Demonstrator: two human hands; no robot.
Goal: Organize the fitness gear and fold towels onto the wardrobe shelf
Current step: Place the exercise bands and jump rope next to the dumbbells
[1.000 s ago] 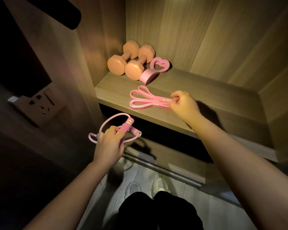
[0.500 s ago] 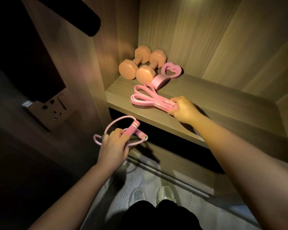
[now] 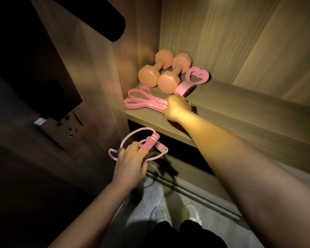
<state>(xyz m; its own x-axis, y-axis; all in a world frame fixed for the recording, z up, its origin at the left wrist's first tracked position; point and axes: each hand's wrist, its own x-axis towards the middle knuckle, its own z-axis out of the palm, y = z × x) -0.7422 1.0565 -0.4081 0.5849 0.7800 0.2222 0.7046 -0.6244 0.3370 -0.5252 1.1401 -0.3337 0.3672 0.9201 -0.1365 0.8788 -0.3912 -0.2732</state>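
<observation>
Wardrobe shelf (image 3: pixel 240 111): we log two dumbbells (image 3: pixel 161 72) in its back left corner. Heart-shaped gripper (image 3: pixel 195 79) just beside them. Resistance bands (image 3: pixel 143 101) near the left front edge, our right hand (image 3: pixel 176 109) fingers clamped on them. Jump rope (image 3: pixel 147 144) below the shelf, left hand (image 3: pixel 131 163) fingers closed around it.

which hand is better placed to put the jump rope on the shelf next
Left, probably. The left hand already grips the jump rope, just below the shelf edge. The right hand is closed on the bands lying on the shelf in front of the dumbbells.
</observation>
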